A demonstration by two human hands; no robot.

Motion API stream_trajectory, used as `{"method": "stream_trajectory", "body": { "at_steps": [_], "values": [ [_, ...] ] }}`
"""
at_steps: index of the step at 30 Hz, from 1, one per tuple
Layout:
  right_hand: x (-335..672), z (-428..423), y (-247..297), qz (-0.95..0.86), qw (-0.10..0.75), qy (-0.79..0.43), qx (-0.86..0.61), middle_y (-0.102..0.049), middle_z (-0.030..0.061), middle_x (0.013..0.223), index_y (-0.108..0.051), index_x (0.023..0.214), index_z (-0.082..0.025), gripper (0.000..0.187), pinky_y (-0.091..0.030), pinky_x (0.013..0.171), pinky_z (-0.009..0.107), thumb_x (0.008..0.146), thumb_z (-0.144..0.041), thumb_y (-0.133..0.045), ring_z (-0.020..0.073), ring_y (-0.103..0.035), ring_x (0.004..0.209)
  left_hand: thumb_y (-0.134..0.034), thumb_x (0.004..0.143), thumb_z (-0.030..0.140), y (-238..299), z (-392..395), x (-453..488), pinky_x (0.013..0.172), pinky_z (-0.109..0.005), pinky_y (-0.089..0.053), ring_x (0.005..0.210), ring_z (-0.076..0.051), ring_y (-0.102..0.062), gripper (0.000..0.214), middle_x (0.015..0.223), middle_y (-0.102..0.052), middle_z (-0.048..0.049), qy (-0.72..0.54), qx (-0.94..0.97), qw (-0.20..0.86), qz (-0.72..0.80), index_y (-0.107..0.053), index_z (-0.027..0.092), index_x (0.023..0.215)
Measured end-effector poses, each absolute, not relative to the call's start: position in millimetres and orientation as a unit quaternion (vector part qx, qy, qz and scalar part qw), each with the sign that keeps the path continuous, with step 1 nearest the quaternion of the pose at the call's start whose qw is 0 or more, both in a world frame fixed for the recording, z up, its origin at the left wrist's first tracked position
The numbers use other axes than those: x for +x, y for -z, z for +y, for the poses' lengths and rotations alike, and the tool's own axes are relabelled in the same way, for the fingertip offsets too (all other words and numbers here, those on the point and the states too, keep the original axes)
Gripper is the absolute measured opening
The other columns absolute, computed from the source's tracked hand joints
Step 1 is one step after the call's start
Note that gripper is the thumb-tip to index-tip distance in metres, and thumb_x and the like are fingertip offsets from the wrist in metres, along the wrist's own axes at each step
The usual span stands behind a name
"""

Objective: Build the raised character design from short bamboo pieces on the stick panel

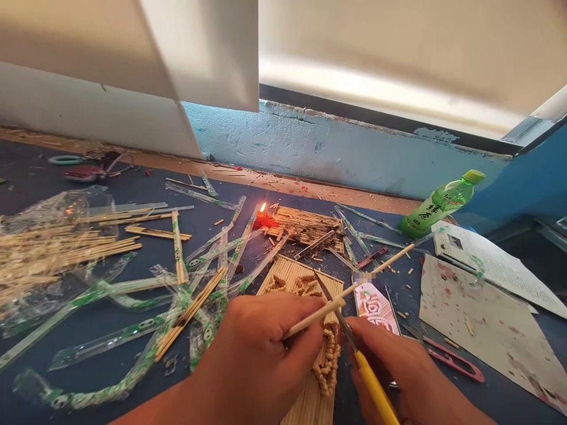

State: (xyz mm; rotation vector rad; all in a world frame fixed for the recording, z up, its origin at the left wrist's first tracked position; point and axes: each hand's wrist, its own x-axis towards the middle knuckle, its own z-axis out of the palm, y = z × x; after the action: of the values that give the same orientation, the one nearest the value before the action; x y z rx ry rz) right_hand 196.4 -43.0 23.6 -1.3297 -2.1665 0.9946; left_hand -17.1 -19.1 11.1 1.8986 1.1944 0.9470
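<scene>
My left hand (270, 342) is closed round a pale wooden chopstick (390, 260), which slants up to the right. My right hand (407, 363) grips a yellow-handled craft knife (370, 378); its dark, pointed blade crosses the chopstick near a thicker, pale end. Below both hands lies a panel of chopsticks (330, 283) set side by side, with small wooden beads or cut pieces forming raised lines on it. My left hand hides part of this panel. Right of it a phone (376, 307) shows a picture of a similar pattern.
A lit red candle (264, 219) burns beside a scorched stick mat (305, 227). Plastic chopstick wrappers (128, 383) and loose chopsticks (190, 313) cover the left side. At right are a green tea bottle (436, 203), stained paper (478, 313) and a pink-handled tool (456, 357).
</scene>
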Motion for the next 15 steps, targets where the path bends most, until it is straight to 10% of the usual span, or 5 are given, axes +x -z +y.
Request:
{"method": "stream_trajectory", "body": {
  "at_steps": [7, 15],
  "values": [
    [201, -37, -17, -0.781, 0.212, -0.354, -0.47, -0.077, 0.0068, 0.102, -0.069, 0.12, -0.023, 0.033, -0.061, 0.065, 0.024, 0.087, -0.029, -0.067, 0.0191, -0.072, 0.075, -0.066, 0.088, 0.037, -26, -10, -11, 0.042, -0.02, -0.032, 0.048, -0.01, -0.043, 0.026, 0.057, -0.058, 0.0026, -0.337, 0.505, 0.643, 0.468, -0.076, 0.018, 0.076],
    [199, -35, -16, -0.794, 0.192, -0.365, -0.447, -0.079, 0.0072, 0.103, -0.069, 0.123, -0.023, 0.041, -0.062, 0.062, 0.024, 0.083, -0.032, -0.07, 0.02, -0.074, 0.073, -0.064, 0.089, 0.03, -14, -15, -14, 0.049, -0.021, -0.041, 0.054, -0.012, -0.052, 0.023, 0.059, -0.064, 0.0007, -0.375, 0.592, 0.521, 0.487, -0.08, 0.018, 0.078]
  ]
}}
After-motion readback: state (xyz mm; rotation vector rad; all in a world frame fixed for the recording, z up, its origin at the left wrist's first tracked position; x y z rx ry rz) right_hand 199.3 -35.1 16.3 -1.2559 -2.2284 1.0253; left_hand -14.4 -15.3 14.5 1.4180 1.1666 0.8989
